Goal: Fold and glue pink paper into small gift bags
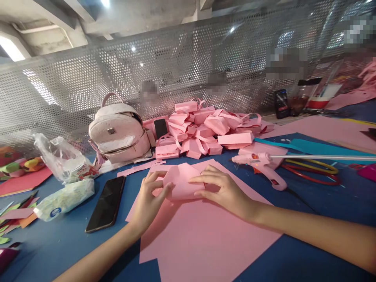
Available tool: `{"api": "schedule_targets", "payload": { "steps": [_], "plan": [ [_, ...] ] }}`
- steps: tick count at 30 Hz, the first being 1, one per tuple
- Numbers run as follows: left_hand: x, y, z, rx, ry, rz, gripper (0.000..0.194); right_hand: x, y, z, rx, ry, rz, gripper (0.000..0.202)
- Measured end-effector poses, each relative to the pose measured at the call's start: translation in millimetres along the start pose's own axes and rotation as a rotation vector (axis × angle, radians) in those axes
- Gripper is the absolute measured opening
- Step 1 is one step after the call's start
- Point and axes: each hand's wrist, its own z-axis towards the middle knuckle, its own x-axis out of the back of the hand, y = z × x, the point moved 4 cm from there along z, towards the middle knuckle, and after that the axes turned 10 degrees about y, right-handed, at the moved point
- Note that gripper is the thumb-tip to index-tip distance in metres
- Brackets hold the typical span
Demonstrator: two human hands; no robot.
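Observation:
Between my two hands is a folded piece of pink paper (pixel 185 181), its near edge lifted a little above the sheet below. My left hand (pixel 152 196) pinches its left side between thumb and fingers. On the right side, my right hand (pixel 219 188) grips the same piece, thumb below and fingers along the edge. Large flat pink paper sheets (pixel 205 235) lie underneath on the blue table (pixel 64 250). Just right of my right hand rests a pink glue gun (pixel 260 164) with a long glue stick in its back.
Behind my hands is a heap of folded pink paper boxes (pixel 202 127). A pale backpack (pixel 119 133), a black phone (pixel 107 203) and plastic bags (pixel 67 197) are on the left. Teal paper (pixel 317 149) and red and yellow loops (pixel 311 172) lie right. A perforated metal panel (pixel 176 58) stands behind.

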Motion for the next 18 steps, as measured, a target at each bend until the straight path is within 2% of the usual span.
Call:
{"api": "schedule_targets", "payload": {
  "steps": [2, 3, 5, 6, 9, 11, 18],
  "plan": [
    [2.1, 0, -2, -0.052, 0.052, 0.007, 0.015, -1, 5, -1, -0.032, 0.025, 0.030, 0.021],
    [4.0, 0, -3, -0.085, 0.085, 0.013, 0.023, -1, 7, -2, -0.046, 0.031, 0.036, 0.021],
    [6.8, 3, -6, -0.169, 0.124, 0.046, 0.051, -2, 10, -3, -0.072, 0.031, 0.044, 0.021],
    [6.8, 5, -8, -0.225, 0.118, 0.071, 0.055, -3, 11, -3, -0.084, 0.031, 0.048, 0.020],
    [1.1, 10, -11, -0.374, 0.017, 0.115, 0.042, -3, 10, -4, -0.087, 0.020, 0.042, 0.018],
    [-3.0, 10, -11, -0.387, -0.024, 0.092, 0.035, -1, 8, -3, -0.047, 0.018, 0.010, 0.018],
    [-8.2, 4, -6, -0.315, -0.078, 0.046, 0.033, 4, 1, 0, 0.211, 0.086, -0.181, 0.014]
  ]
}}
